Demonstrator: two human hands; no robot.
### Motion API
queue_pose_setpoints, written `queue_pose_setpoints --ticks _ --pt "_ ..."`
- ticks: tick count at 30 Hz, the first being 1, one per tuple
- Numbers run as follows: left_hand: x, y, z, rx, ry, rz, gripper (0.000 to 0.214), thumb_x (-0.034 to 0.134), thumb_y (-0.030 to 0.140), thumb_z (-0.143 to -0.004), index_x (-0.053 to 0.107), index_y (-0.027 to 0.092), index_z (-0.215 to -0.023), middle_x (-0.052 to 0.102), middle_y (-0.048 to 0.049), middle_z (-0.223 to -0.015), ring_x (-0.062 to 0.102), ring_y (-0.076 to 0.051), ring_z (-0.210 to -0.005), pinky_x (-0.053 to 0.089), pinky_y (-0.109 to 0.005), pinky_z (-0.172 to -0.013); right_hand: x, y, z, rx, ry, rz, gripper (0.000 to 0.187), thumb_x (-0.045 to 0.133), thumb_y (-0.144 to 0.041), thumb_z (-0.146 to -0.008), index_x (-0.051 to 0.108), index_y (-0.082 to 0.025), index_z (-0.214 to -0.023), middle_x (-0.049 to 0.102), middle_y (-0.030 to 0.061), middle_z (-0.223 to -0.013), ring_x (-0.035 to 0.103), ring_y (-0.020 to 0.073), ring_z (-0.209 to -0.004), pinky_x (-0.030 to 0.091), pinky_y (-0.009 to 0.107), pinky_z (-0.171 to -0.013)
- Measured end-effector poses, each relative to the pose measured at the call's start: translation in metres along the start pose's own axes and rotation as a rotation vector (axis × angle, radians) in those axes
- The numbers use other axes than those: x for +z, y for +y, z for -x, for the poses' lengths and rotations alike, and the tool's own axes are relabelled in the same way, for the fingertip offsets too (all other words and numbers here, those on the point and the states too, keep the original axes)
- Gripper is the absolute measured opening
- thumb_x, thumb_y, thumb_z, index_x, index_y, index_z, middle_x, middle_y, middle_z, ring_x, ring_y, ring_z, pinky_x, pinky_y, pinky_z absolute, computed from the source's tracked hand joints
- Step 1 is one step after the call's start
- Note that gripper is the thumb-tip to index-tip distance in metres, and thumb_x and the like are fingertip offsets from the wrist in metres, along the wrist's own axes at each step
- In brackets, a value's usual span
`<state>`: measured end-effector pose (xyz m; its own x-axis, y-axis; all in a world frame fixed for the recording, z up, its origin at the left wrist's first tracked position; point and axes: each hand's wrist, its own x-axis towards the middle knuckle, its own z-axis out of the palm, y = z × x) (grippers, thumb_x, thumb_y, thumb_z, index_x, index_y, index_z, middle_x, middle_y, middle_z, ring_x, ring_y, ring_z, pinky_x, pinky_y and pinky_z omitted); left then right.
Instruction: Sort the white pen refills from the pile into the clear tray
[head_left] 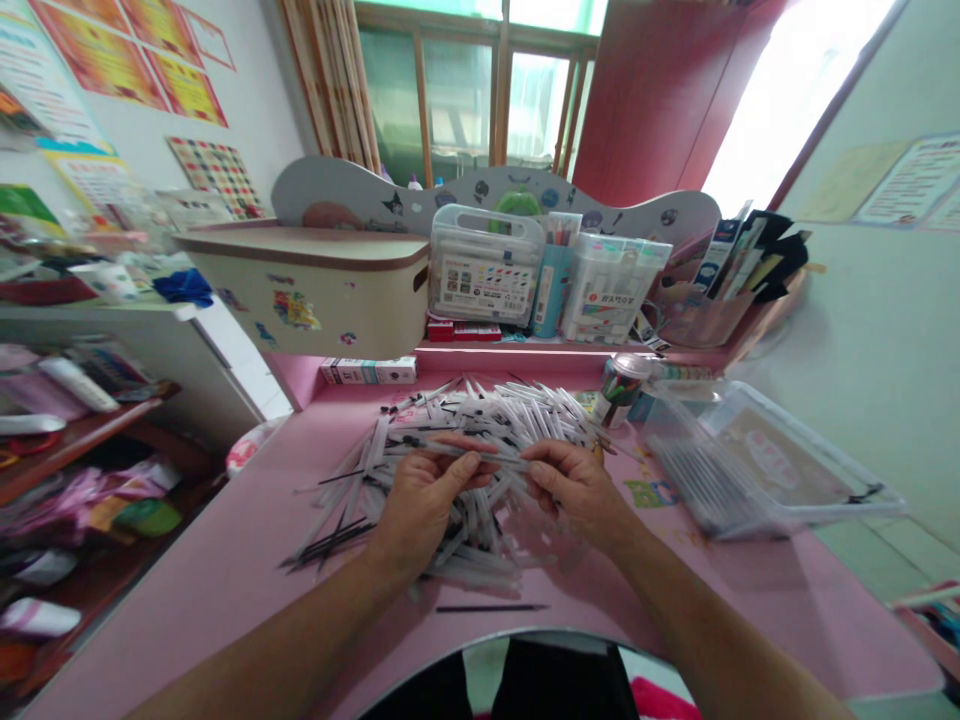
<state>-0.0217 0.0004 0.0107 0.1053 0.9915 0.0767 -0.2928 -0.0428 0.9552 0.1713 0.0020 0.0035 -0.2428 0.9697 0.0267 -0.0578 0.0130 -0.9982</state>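
Observation:
My left hand (435, 495) and my right hand (574, 490) meet above the middle of a pink desk. Between their fingertips runs a slim, whitish pen barrel (510, 460), held level and pinched at each end. Blur hides its fine detail. Beneath and behind them spreads a heap of white pen barrels (540, 412), mixed with thin black refills. Several black refills (330, 543) lie together left of my left wrist. One dark refill (491, 608) rests alone near the front edge.
At the right, an open clear plastic case (727, 490) contains a row of pens. Behind the heap stands a jar of pens (622, 385). The shelf above carries a cream storage box (315, 300), marker cases (487, 270) and a pen holder (701, 310). The desk's front edge (420, 660) curves inward.

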Motion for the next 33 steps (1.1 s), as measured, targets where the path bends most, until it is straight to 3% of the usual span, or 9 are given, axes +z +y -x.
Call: queue_pose_setpoints --ticks 6,10,13,17,21,23,25,29,33 --pt "-0.003 0.0 0.0 0.02 -0.025 -0.001 0.017 0.074 0.032 -0.08 0.069 0.019 -0.089 0.075 -0.0029 -0.093 0.072 -0.016 -0.079 0.059 -0.027 -0.074 -0.004 0.0 0.0 0.0 -0.072 -0.026 0.026 0.066 -0.041 -0.081 0.061 -0.017 -0.088 0.055 -0.0054 -0.058 0.046 0.0068 -0.043 0.037 0.019 -0.041" --pt "-0.001 0.005 0.002 0.028 -0.105 -0.082 0.015 0.073 0.031 -0.081 0.069 0.018 -0.087 0.074 -0.0025 -0.086 0.07 -0.017 -0.077 0.057 -0.027 -0.073 -0.002 -0.006 -0.001 0.018 -0.192 0.048 0.025 0.063 -0.039 -0.083 0.06 -0.017 -0.094 0.058 -0.0041 -0.064 0.051 0.0079 -0.048 0.04 0.02 -0.046" --pt "0.0 0.007 0.004 0.032 -0.176 -0.18 0.017 0.071 0.031 -0.081 0.07 0.018 -0.091 0.072 -0.0025 -0.078 0.068 -0.017 -0.073 0.055 -0.027 -0.069 0.004 -0.021 0.003 -0.028 -0.254 0.278 0.012 0.055 -0.026 -0.088 0.062 -0.017 -0.092 0.062 -0.0017 -0.071 0.055 0.0088 -0.057 0.043 0.021 -0.054" --pt "-0.006 0.005 0.003 0.084 -0.158 -0.284 0.036 0.073 0.033 -0.079 0.067 0.022 -0.113 0.07 -0.006 -0.102 0.065 -0.018 -0.08 0.052 -0.028 -0.071 -0.003 -0.057 0.022 -0.162 -0.256 0.721 0.014 0.052 -0.015 -0.089 0.064 -0.019 -0.083 0.064 -0.0003 -0.075 0.058 0.0122 -0.07 0.043 0.025 -0.067" --pt "-0.012 0.004 0.002 0.175 -0.148 -0.258 0.037 0.067 0.04 -0.084 0.065 0.023 -0.117 0.067 -0.0085 -0.111 0.062 -0.021 -0.093 0.051 -0.03 -0.08 -0.046 -0.105 0.049 -0.393 0.055 0.971 0.014 0.058 -0.029 -0.09 0.069 -0.022 -0.086 0.064 0.0058 -0.091 0.058 0.0172 -0.082 0.045 0.03 -0.074" --pt "-0.012 0.005 0.002 0.187 -0.121 -0.252 0.033 0.064 0.04 -0.087 0.065 0.023 -0.115 0.067 -0.008 -0.109 0.061 -0.021 -0.096 0.05 -0.031 -0.082 -0.079 -0.127 0.059 -0.391 0.259 1.034 0.02 0.062 -0.039 -0.087 0.07 -0.022 -0.089 0.064 0.0066 -0.087 0.057 0.0179 -0.076 0.045 0.031 -0.068" --pt "-0.011 0.006 0.002 0.183 -0.092 -0.255 0.031 0.063 0.039 -0.088 0.065 0.023 -0.114 0.067 -0.007 -0.109 0.061 -0.02 -0.095 0.048 -0.03 -0.084 -0.113 -0.143 0.064 -0.247 0.393 1.054 0.028 0.063 -0.047 -0.084 0.07 -0.02 -0.092 0.066 0.0064 -0.081 0.058 0.0178 -0.07 0.044 0.031 -0.063" --pt "-0.01 0.007 0.001 0.191 -0.048 -0.268 0.029 0.063 0.04 -0.088 0.065 0.023 -0.113 0.067 -0.0055 -0.109 0.061 -0.019 -0.095 0.047 -0.03 -0.086 -0.17 -0.157 0.061 0.005 0.445 1.21 0.018 0.064 -0.034 -0.084 0.07 -0.017 -0.082 0.064 0.0034 -0.066 0.051 0.0131 -0.056 0.039 0.028 -0.057" --pt "-0.011 0.006 0.001 0.195 -0.04 -0.268 0.029 0.063 0.039 -0.089 0.064 0.023 -0.113 0.067 -0.0053 -0.109 0.061 -0.02 -0.098 0.046 -0.031 -0.088 -0.202 -0.152 0.053 0.159 0.39 1.312 0.006 0.065 -0.017 -0.081 0.068 -0.016 -0.075 0.065 0.0028 -0.066 0.052 0.0109 -0.056 0.038 0.026 -0.057"
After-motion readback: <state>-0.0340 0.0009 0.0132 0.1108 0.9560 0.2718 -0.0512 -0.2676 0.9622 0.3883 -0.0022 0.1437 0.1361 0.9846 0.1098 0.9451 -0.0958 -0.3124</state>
